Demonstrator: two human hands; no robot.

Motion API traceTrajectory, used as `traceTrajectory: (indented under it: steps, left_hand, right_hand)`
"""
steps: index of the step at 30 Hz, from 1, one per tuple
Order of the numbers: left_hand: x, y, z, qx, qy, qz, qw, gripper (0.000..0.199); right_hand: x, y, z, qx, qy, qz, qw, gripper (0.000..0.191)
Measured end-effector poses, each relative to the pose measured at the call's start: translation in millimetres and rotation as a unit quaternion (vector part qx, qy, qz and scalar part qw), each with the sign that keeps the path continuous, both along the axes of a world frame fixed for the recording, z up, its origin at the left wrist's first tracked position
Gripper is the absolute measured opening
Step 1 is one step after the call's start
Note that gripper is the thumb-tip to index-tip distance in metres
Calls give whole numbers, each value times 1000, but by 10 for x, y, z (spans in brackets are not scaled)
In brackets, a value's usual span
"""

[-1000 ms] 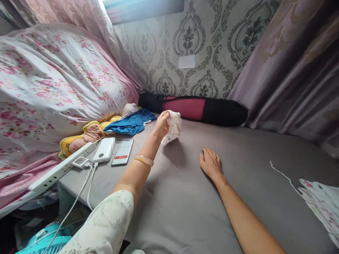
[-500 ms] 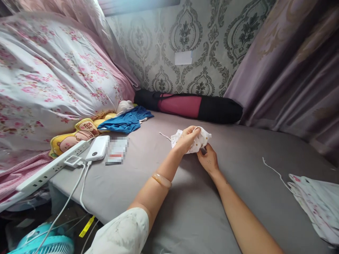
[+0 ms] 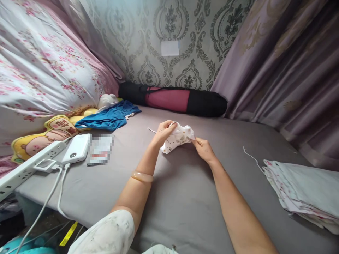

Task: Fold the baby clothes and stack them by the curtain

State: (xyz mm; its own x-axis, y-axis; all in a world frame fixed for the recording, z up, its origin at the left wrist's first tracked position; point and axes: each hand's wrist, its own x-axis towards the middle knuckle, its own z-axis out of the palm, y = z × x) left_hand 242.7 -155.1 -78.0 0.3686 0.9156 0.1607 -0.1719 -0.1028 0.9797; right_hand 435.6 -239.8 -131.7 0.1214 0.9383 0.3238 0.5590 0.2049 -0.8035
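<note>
At the far left, floral bedding [image 3: 53, 67] fills the upper corner of the frame. Below it, a yellow cushion [image 3: 39, 143] lies beside a white power strip [image 3: 28, 169], which runs out at the left edge. An adapter [image 3: 47, 164] is seated on the strip, with white cables [image 3: 51, 192] leading down to the lower left, where part of a turquoise object [image 3: 29, 246] shows. A white power bank [image 3: 77, 149] lies just right of the strip. Next to it is a flat item [image 3: 99, 151], pixelated and not identifiable. A crumpled blue cloth [image 3: 108, 118] lies above these.

At the centre, a white cloth [image 3: 180, 137] with a small brown print is held between both hands over the grey bed [image 3: 172, 208]. The left hand [image 3: 164, 132], a pale bangle [image 3: 142, 176] on its forearm, pinches the cloth's upper left edge between thumb and fingers. The right hand [image 3: 203, 149] pinches its right edge. Whether the cloth's lower left corner touches the bed cannot be determined. Behind, a long black and red bag [image 3: 169, 100] lies along the patterned wall [image 3: 143, 38].

At right, a purple curtain [image 3: 254, 70] hangs in the upper corner. Below it, a stack of folded cloth [image 3: 304, 187] lies on the bed, a white string [image 3: 253, 157] extending from its left side.
</note>
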Motion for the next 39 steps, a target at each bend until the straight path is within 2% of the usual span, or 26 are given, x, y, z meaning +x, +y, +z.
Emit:
traceTrajectory:
  steps: [5, 8, 11, 14, 17, 20, 23, 25, 28, 30, 32, 35, 37, 39]
  left_hand:
    - [-134, -44, 141, 39, 34, -14, 999, 29]
    - [-157, -85, 222, 57, 41, -33, 997, 26]
    - [-183, -144, 319, 66, 48, -58, 995, 24]
    - [-209, -191, 381, 78, 55, -93, 991, 28]
    - [-174, -192, 322, 79, 63, -125, 987, 30]
    - [-62, -165, 135, 57, 59, -137, 987, 27]
    - [54, -158, -74, 12, 77, -150, 986, 30]
    - [98, -168, -167, -23, 100, -158, 982, 33]
    - [112, -184, -214, -47, 116, -163, 979, 35]
    - [107, -186, -208, -56, 113, -173, 977, 36]
    - [104, -182, -201, -67, 103, -184, 975, 36]
    - [116, -173, -216, -81, 91, -193, 973, 35]
    - [126, -169, -233, -90, 88, -195, 973, 35]
    - [123, -162, -235, -88, 81, -167, 979, 38]
  right_hand:
    - [164, -120, 364, 59, 21, -69, 996, 40]
    - [185, -266, 628, 66, 36, -92, 993, 37]
    - [186, -426, 843, 36, 66, -96, 993, 38]
    - [226, -535, 939, -31, 117, -59, 991, 40]
    - [332, -554, 872, -128, 126, -24, 983, 44]
    - [472, -499, 661, -222, 82, -8, 972, 46]
    - [577, -418, 412, -274, 1, -14, 962, 38]
    - [597, -365, 294, -284, -57, -8, 957, 30]
    - [514, -285, 245, -208, -112, -15, 972, 18]
    - [384, -233, 275, -126, -93, -26, 987, 26]
    - [225, -188, 309, -75, -39, -9, 996, 33]
    - [21, -142, 309, -49, 28, 45, 997, 35]
    - [-44, -125, 279, -43, 41, 47, 997, 34]
    - [-43, -113, 246, -38, 36, 29, 998, 34]
